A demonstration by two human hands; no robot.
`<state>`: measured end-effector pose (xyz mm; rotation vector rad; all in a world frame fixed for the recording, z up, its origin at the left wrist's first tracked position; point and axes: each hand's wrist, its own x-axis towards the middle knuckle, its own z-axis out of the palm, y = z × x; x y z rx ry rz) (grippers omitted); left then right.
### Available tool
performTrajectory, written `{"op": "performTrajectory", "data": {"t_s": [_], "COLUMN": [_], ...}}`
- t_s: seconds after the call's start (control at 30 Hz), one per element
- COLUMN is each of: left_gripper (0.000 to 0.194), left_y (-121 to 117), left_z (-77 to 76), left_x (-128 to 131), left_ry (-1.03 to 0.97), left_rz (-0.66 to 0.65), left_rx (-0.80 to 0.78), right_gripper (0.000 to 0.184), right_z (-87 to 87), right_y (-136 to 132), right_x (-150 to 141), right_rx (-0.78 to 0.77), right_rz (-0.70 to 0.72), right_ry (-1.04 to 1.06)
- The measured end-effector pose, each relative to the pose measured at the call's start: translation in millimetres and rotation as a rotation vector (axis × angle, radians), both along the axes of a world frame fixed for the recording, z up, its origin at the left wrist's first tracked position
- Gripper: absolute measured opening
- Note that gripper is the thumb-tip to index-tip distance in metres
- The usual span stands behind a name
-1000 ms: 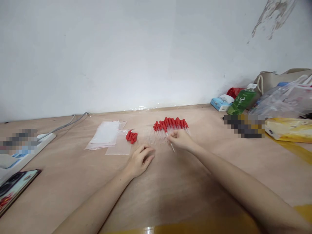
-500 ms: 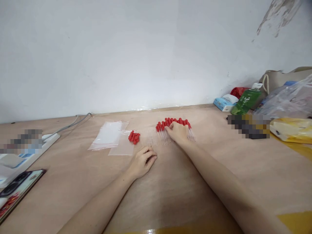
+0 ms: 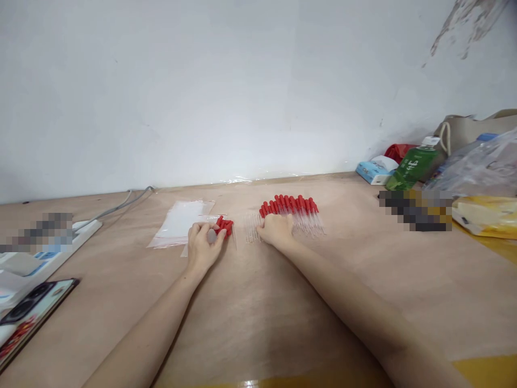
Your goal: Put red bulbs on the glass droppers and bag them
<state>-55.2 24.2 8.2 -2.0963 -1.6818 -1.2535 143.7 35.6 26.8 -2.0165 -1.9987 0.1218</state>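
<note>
My left hand reaches into a small pile of red rubber bulbs, its thumb and forefinger around one bulb at the pile's near left side. My right hand lies over the left end of a fanned row of thin clear droppers with red bulbs. Its fingers are closed low among the tubes, and what they grip is hidden. Just left of it lie several bare clear tubes side by side. A few thin tubes lie right of the loose bulbs.
A stack of clear plastic bags lies beyond my left hand. At left are a phone and a white power strip with a grey cable. At right stand a tissue pack, a green bottle and plastic bags.
My left hand has moved left and away from me, to the loose red bulbs. My right hand has slid left and nearer along the dropper row, uncovering its middle.
</note>
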Motion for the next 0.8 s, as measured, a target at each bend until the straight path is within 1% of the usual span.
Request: {"op": "performTrajectory", "data": {"t_s": [0.1,0.17,0.37,0.5,0.57,0.67,0.73,0.8], "left_gripper": [0.019,0.02,0.017,0.017,0.016,0.016,0.016,0.017], "left_y": [4,7,13,12,12,11,9,3], "left_z": [-3.5,-5.2,-11.1,-13.7,-14.0,-12.0,-8.9,-5.4], "left_x": [3,7,9,10,11,11,12,16], "left_ry": [0.094,0.147,0.162,0.199,0.205,0.175,0.132,0.068], "left_rz": [-0.077,-0.1,-0.146,-0.184,-0.188,-0.176,-0.172,-0.203], "left_rx": [0.036,0.039,0.044,0.047,0.027,-0.003,0.012,0.052], "right_gripper": [0.027,0.026,0.023,0.028,0.03,0.028,0.024,0.02], "right_z": [1.8,1.9,-2.1,-2.4,-1.5,-1.6,-4.3,-9.3], "right_y": [0,1,-1,-6,-10,-20,-30,-44], "right_x": [-3,-4,-5,-4,0,13,26,41], "right_rx": [-0.021,-0.027,-0.001,0.028,0.061,0.138,0.221,0.329], "right_rz": [-0.011,-0.02,-0.009,-0.005,-0.013,-0.017,0.025,0.103], "right_ry": [0.016,0.027,0.042,0.065,0.095,0.153,0.189,0.209]}}
